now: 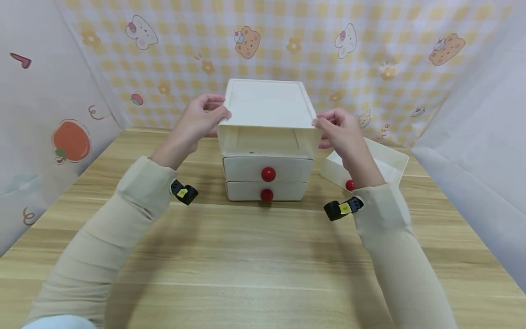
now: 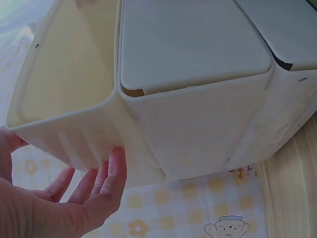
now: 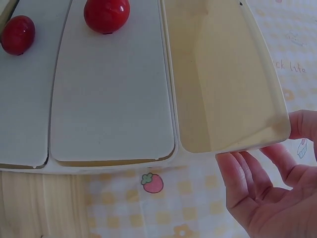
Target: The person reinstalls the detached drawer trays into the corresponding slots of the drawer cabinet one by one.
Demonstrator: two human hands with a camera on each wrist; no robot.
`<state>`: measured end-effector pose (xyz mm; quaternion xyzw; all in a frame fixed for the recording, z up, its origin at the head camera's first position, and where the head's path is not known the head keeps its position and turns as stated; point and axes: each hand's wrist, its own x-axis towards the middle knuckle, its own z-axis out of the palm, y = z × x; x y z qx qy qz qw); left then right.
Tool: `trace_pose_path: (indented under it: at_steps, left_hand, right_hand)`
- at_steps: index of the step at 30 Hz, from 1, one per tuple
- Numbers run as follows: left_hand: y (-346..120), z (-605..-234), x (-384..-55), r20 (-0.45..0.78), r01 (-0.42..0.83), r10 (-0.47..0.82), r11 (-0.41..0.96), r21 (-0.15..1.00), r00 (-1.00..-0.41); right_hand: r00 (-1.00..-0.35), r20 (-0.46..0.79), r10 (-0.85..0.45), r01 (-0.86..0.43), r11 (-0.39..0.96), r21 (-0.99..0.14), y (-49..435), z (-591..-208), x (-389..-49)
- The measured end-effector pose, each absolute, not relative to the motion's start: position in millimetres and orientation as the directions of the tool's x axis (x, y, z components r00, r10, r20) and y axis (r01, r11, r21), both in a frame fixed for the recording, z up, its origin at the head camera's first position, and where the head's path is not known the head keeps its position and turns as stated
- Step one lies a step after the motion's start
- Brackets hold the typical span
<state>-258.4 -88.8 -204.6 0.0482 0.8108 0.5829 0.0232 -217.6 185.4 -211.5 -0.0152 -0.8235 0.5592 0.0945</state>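
Observation:
A white plastic drawer cabinet (image 1: 267,103) stands at the back of the table. Its top compartment (image 3: 223,74) is a bare, open-fronted shell. Below it sit two closed drawers (image 1: 246,169), each with a round red knob (image 1: 268,174). At the cabinet's upper left front corner, my left hand (image 1: 204,116) grips the top compartment, thumb on the top edge and fingers against the side wall (image 2: 74,144). My right hand (image 1: 339,132) holds the opposite corner the same way; its fingertips (image 3: 230,161) touch the outer side of the shell.
A removed white drawer (image 1: 388,157) with a red knob (image 1: 350,185) lies angled on the wooden table (image 1: 263,256), right of the cabinet and partly behind my right forearm. A yellow checked cloth (image 1: 181,68) with cartoon prints hangs close behind. Pale side curtains (image 1: 33,105) flank the table.

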Motion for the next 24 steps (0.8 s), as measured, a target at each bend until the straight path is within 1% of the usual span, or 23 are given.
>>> trace_pose_path:
  at_steps: [10,19,24]
  left_hand:
    - [-88.5,-208.1,-250.1,0.053,0.09,0.116,0.345,0.934,-0.992]
    - [-89.0,-213.3,-242.4,0.099,0.13,0.111,0.319,0.939,-0.989]
    - [-89.2,-214.7,-242.8,0.1,0.127,0.102,0.304,0.944,-0.99]
  right_hand:
    - [-0.983,0.123,0.135,-0.066,0.366,-0.928,185.0,-211.6,-220.8]
    - [-0.986,0.104,0.134,-0.057,0.319,-0.946,184.8,-210.5,-223.8]
    - [-0.988,0.102,0.119,-0.058,0.33,-0.942,186.0,-210.6,-222.4]
